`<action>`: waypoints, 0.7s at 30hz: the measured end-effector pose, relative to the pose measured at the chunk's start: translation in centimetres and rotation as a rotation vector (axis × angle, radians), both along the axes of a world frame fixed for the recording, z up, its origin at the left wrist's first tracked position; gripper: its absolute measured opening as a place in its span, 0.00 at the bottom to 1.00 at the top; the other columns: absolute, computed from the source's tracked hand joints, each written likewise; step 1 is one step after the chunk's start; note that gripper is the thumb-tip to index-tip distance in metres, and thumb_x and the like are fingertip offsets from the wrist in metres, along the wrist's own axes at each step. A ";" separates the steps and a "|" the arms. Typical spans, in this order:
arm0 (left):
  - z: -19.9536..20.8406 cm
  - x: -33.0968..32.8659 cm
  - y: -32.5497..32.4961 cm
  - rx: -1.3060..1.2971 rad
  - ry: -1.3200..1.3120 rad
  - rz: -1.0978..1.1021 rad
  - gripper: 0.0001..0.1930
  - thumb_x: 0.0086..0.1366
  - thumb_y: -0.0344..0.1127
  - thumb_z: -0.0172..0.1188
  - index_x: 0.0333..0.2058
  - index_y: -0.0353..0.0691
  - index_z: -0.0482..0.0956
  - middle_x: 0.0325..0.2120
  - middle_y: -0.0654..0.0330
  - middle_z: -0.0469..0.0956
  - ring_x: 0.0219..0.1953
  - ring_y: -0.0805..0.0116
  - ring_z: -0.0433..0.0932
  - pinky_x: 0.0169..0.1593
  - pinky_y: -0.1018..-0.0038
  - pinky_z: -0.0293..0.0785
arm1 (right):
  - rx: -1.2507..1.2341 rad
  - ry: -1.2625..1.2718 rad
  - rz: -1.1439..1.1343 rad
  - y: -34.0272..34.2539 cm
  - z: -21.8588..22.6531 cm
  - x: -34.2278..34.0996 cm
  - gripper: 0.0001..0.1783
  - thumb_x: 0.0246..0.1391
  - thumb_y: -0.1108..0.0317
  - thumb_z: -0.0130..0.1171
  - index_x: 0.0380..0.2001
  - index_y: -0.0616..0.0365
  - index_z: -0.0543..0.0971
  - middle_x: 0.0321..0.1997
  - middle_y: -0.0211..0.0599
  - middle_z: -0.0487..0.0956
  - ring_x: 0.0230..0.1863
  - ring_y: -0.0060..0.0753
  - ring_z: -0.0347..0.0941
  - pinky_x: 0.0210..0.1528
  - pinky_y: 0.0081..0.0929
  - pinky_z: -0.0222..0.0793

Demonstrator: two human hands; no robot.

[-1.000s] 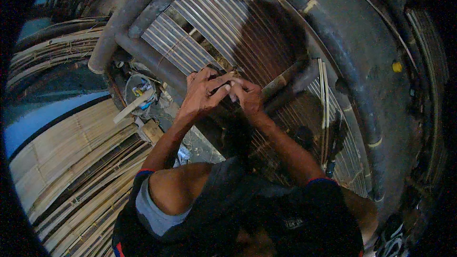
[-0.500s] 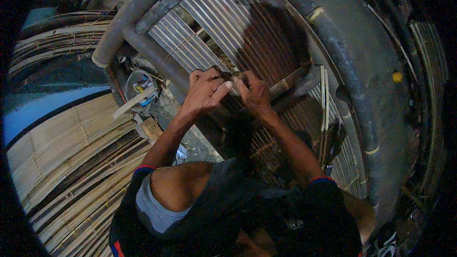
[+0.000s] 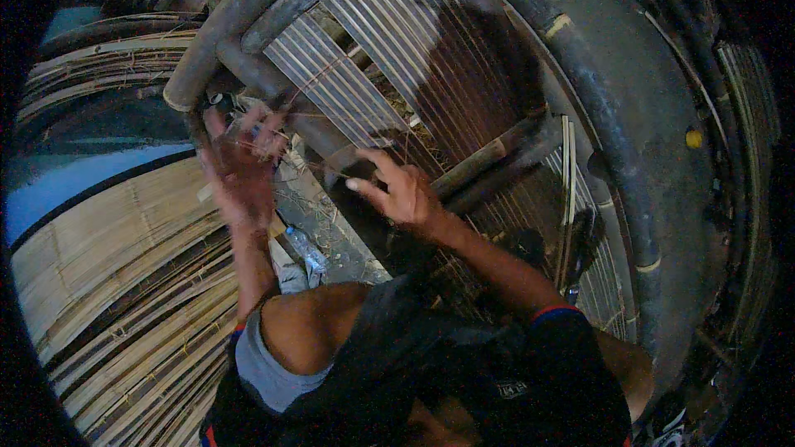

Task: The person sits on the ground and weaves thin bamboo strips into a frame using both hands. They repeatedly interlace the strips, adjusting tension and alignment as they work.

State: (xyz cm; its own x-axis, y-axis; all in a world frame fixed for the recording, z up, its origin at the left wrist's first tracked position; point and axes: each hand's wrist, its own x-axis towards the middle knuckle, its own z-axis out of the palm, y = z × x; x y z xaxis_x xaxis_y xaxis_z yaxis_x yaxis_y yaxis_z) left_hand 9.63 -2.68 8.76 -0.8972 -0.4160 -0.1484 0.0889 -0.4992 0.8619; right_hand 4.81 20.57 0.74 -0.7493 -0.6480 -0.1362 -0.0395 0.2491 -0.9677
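My left hand (image 3: 244, 153), smeared by motion, is up at the left, over the edge of a bucket of odds and ends; what its fingers do cannot be made out. Thin strands run near it, across toward the slats. My right hand (image 3: 402, 190) is over the near edge of a slatted bamboo panel (image 3: 323, 87), its thumb and forefinger apart and the other fingers curled. No object shows clearly in it. A second slatted panel (image 3: 393, 0) lies beside the first, with a narrow gap between them. Thick dark bamboo poles (image 3: 273, 16) frame both.
Stacked split-bamboo mats (image 3: 99, 240) fill the left side. A clear plastic bottle (image 3: 306, 250) lies by my left forearm among shavings. Two pale strips (image 3: 566, 170) stand at the right of the frame. A yellow round thing (image 3: 693, 139) is on the floor at the right.
My hands were together over the gap between the panels. My left hand has swung away to the left, and my right hand has come slightly nearer and left, its thumb and forefinger parted.
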 end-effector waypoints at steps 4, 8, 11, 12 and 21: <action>4.8 4.3 -2.6 -0.276 0.083 0.442 0.35 0.73 0.58 0.40 0.70 0.44 0.54 0.69 0.48 0.55 0.69 0.47 0.57 0.71 0.48 0.47 | -0.111 0.097 0.150 -0.9 -1.0 0.0 0.21 0.61 0.53 0.61 0.48 0.59 0.77 0.41 0.53 0.81 0.39 0.55 0.80 0.40 0.42 0.75; 6.9 9.6 -7.9 -1.392 -0.373 0.874 0.33 0.75 0.55 0.39 0.71 0.43 0.53 0.71 0.51 0.51 0.72 0.52 0.52 0.72 0.55 0.46 | -0.075 0.219 0.126 -1.3 -0.4 0.1 0.17 0.62 0.55 0.58 0.44 0.58 0.77 0.33 0.52 0.82 0.34 0.60 0.79 0.35 0.47 0.74; 9.1 18.0 -15.2 -1.207 -0.651 0.990 0.32 0.75 0.55 0.38 0.68 0.40 0.59 0.69 0.48 0.58 0.69 0.52 0.58 0.70 0.57 0.53 | 0.055 0.153 0.058 0.2 -2.0 -0.4 0.20 0.62 0.53 0.58 0.47 0.56 0.75 0.27 0.53 0.81 0.31 0.63 0.78 0.33 0.52 0.71; 9.6 23.6 -20.5 -1.307 -0.847 0.872 0.31 0.74 0.57 0.38 0.62 0.37 0.67 0.61 0.45 0.67 0.64 0.52 0.66 0.64 0.58 0.60 | 0.127 0.174 0.035 0.4 -2.3 -0.4 0.22 0.61 0.52 0.58 0.50 0.56 0.73 0.26 0.54 0.80 0.31 0.64 0.78 0.32 0.53 0.71; 0.2 13.2 -10.1 -1.445 -0.903 -0.208 0.20 0.67 0.47 0.58 0.41 0.31 0.80 0.39 0.44 0.80 0.44 0.46 0.77 0.48 0.57 0.72 | 0.724 0.419 0.087 6.2 -7.2 -2.9 0.22 0.58 0.49 0.59 0.46 0.55 0.74 0.24 0.56 0.79 0.31 0.62 0.79 0.33 0.55 0.72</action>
